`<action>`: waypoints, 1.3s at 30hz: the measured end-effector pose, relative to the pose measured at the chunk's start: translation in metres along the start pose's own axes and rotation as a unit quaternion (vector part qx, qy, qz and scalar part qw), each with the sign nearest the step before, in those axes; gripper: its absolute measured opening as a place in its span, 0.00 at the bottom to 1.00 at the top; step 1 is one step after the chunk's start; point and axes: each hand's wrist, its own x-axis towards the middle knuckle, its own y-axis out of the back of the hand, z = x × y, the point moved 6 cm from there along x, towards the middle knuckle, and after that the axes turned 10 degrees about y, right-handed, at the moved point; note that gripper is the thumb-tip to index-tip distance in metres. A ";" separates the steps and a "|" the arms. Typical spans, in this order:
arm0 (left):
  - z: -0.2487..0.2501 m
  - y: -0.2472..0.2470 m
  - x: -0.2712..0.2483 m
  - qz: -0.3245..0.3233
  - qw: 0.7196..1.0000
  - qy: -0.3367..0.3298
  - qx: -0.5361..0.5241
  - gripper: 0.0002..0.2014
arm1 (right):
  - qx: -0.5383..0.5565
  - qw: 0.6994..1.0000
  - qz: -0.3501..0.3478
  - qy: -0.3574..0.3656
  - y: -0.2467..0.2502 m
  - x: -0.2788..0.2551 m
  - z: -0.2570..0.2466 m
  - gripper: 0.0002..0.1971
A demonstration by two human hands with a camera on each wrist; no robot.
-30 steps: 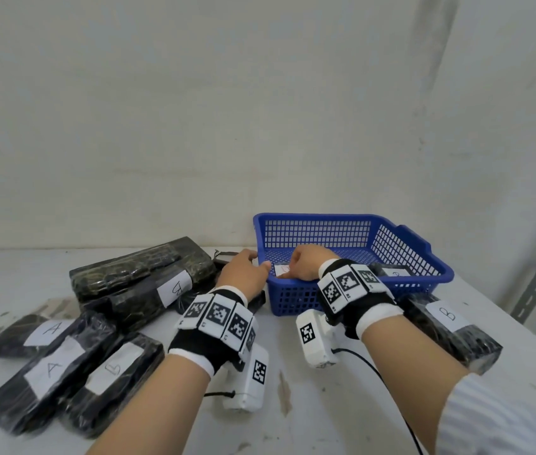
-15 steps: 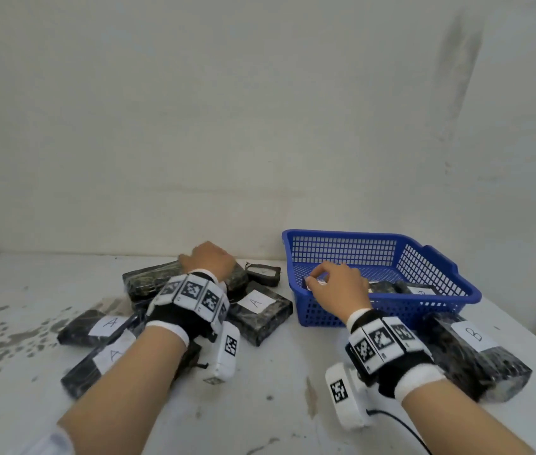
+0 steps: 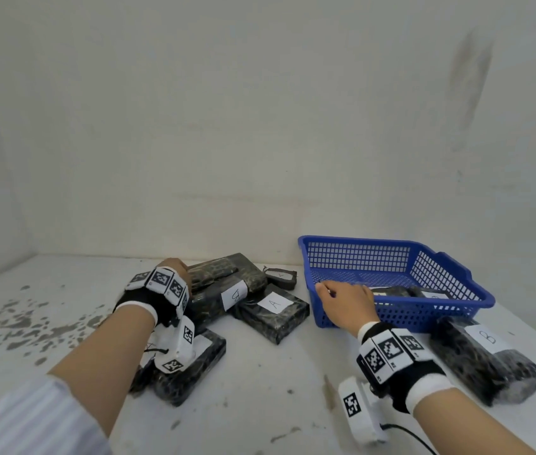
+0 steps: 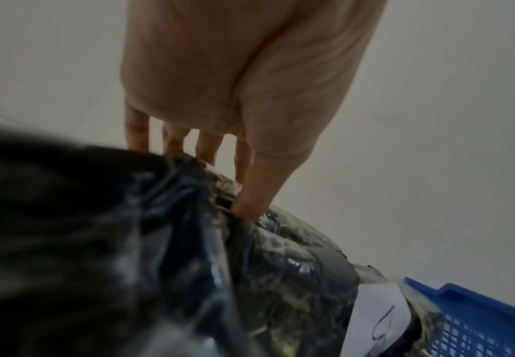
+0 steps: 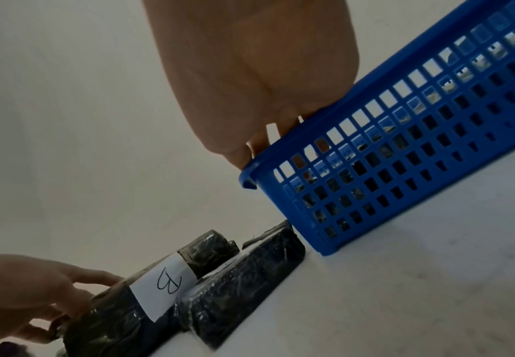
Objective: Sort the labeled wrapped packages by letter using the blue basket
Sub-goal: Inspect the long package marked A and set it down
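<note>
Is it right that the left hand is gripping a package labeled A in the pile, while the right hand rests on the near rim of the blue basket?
Not quite. The package under the left hand is labeled B, not A; the right wrist view shows the B beside the fingers. The rest holds: the right hand rests on the near rim of the blue basket.

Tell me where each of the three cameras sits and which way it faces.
Head: worn high, looking down at the table; both forearms, left hand, right hand.
Left wrist: looks along the left hand's fingers onto the B package.
Right wrist: looks along the right hand at the blue basket.
All three views show the basket and the B package.
</note>
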 end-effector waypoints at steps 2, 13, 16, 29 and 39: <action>0.000 0.000 0.001 0.008 1.000 0.006 0.000 0.07 | 0.000 1.000 0.000 0.009 0.000 0.000 0.001 0.18; 0.034 0.041 -0.072 -0.055 0.911 -0.078 -0.400 0.13 | 0.211 0.969 0.129 -0.014 0.018 -0.011 0.004 0.12; 0.050 0.040 -0.107 -0.108 0.870 -0.136 -0.461 0.13 | 0.343 0.913 0.218 -0.046 0.049 -0.022 0.006 0.11; 0.076 0.054 -0.209 -0.182 0.817 -0.260 -0.482 0.22 | 0.560 0.804 0.071 0.188 0.137 -0.088 -0.029 0.27; 0.069 0.070 -0.215 -0.190 0.731 -0.268 -0.599 0.12 | 0.558 0.802 0.079 0.199 0.149 -0.091 -0.040 0.22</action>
